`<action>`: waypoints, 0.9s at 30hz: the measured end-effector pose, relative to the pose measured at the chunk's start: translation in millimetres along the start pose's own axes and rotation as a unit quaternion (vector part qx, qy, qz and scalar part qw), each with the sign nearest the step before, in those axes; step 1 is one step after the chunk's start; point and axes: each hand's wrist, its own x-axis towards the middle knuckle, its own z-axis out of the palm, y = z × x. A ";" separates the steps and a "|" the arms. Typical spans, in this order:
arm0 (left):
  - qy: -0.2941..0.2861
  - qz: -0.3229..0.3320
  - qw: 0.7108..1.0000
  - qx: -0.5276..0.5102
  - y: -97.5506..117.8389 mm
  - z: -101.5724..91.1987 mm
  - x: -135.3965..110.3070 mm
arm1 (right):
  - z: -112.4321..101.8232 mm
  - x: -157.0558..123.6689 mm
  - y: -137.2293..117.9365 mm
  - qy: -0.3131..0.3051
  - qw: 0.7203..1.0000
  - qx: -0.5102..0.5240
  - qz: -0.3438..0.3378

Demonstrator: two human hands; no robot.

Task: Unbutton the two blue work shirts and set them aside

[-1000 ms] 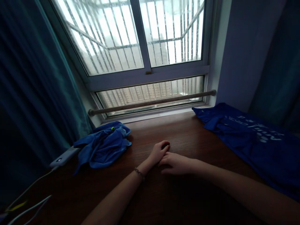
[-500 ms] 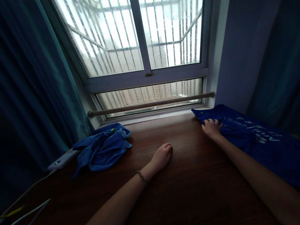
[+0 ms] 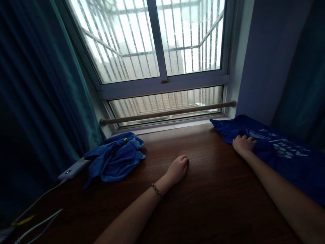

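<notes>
A dark blue cloth [image 3: 269, 162] with white lettering and paw-like print lies spread on the right of the brown wooden surface [image 3: 203, 189]. On its near-left edge my right hand [image 3: 244, 144] rests palm down, with the fingers a little apart and bent over the fabric. My left hand [image 3: 177, 168] lies on the wood in the middle, fingers curled in, with nothing visible in them. A beaded bracelet [image 3: 156, 190] circles the left wrist. To the left of that hand sits a crumpled blue cloth [image 3: 116, 161], which neither hand touches.
A pale device [image 3: 73, 168] with a white cable [image 3: 42, 198] lies beside the crumpled cloth. Behind the surface is a barred window with a horizontal rail [image 3: 167, 114]. Teal curtains [image 3: 50, 84] hang at the left. A yellow strip [image 3: 26, 220] lies at lower left.
My right hand has moved right and slightly nearer over the printed cloth, whose area around the hand looks flatter. My left hand stays in place. The view has shifted slightly.
</notes>
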 end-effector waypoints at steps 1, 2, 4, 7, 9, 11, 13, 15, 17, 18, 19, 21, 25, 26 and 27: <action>0.001 0.001 1.000 0.000 0.1 -0.1 0.0 | -1.9 -2.1 -1.3 0.008 1.000 0.000 -0.014; 0.002 0.002 1.000 0.000 0.3 -0.2 0.0 | -3.9 -4.5 -3.0 0.010 1.000 0.002 -0.029; 0.004 0.002 1.000 0.001 0.5 -0.5 0.0 | -8.3 -10.0 -7.8 0.000 0.998 0.009 -0.065; 0.000 0.003 1.000 0.000 0.7 -1.0 0.0 | -15.1 -18.6 -17.6 -0.025 0.993 0.017 -0.113; -0.002 0.002 1.000 0.000 0.6 -1.2 0.0 | -19.7 -24.0 -25.2 -0.039 0.990 0.026 -0.129; -0.001 0.002 1.000 -0.001 0.1 -1.2 -0.1 | -25.3 -29.7 -34.1 -0.067 0.988 0.043 -0.135; 0.001 0.005 1.000 -0.002 -0.7 -0.8 -0.3 | -32.0 -37.6 -44.8 -0.100 0.982 0.060 -0.146; 0.003 0.008 1.000 -0.002 -1.9 0.0 -0.5 | -39.7 -49.3 -57.7 -0.123 0.975 0.073 -0.170; 0.002 0.012 1.000 -0.002 -3.1 1.3 -0.5 | -47.7 -65.6 -71.9 -0.133 0.964 0.083 -0.213; 0.004 0.013 1.000 0.000 -3.6 2.1 -0.5 | -51.7 -75.2 -79.1 -0.138 0.957 0.088 -0.239; 0.010 0.013 1.000 0.006 -3.9 3.0 -0.5 | -55.6 -85.5 -85.9 -0.141 0.949 0.094 -0.265; 0.042 0.008 0.999 0.033 -3.9 4.8 -0.5 | -63.3 -107.0 -98.0 -0.149 0.929 0.112 -0.321; 0.115 -0.024 0.987 0.113 -2.5 6.8 -1.1 | -77.0 -142.3 -114.7 -0.194 0.862 0.185 -0.431; 0.117 -0.030 0.985 0.127 -2.2 6.8 -1.2 | -79.7 -147.1 -117.3 -0.213 0.842 0.211 -0.449; 0.114 -0.034 0.983 0.137 -2.0 6.5 -1.3 | -82.0 -149.9 -119.4 -0.232 0.825 0.238 -0.458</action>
